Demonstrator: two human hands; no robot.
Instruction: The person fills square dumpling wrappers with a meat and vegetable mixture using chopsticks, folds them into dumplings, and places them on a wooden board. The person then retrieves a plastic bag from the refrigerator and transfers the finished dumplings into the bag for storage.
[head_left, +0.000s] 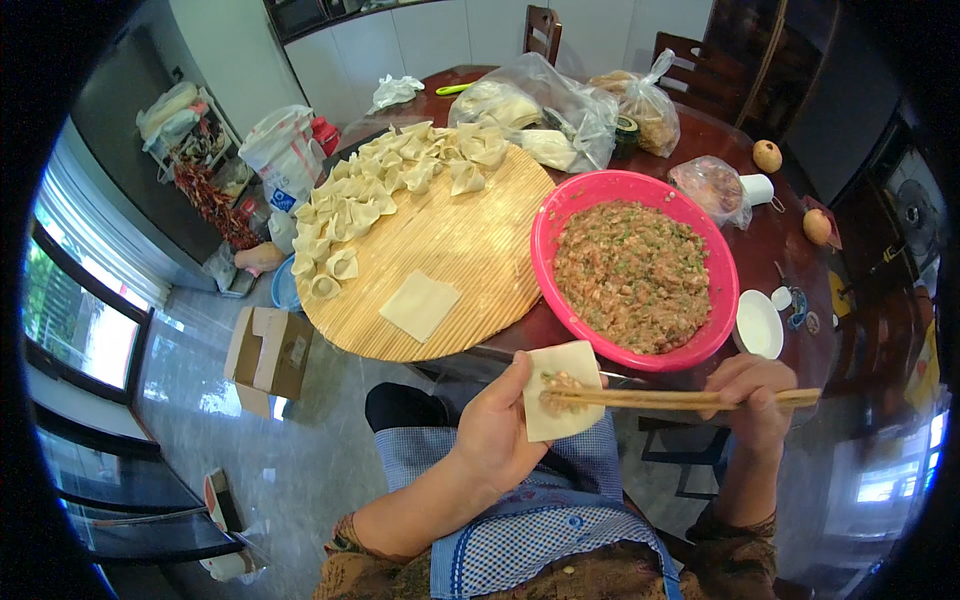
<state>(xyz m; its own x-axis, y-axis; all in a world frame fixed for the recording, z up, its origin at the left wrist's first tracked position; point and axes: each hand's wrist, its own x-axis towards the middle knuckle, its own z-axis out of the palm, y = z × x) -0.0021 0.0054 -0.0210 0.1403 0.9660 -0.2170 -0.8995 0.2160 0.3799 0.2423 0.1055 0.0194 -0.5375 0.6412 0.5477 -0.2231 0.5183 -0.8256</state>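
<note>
A square wonton wrapper (541, 420) lies on the palm and fingers of my left hand (491, 431), its thumb along one edge. On the wrapper sits a small lump of meat filling (561, 391). My right hand (750, 394) grips a pair of wooden chopsticks (660, 399), whose tips touch that lump. Just beyond the hands, a pink basin (559, 319) holds a mass of minced filling (634, 277) with green bits. Left of it, a round slatted tray (450, 240) carries folded wontons (352, 199) along its far and left rim. Flat wrappers (421, 304) lie near its front edge.
Plastic bags (570, 97) with wrappers stand at the back of the dark red table (795, 247). Right of the basin are a white bowl (759, 326), a bagged item (709, 184) and round fruits (767, 156). A cardboard box (274, 352) sits on the floor at left.
</note>
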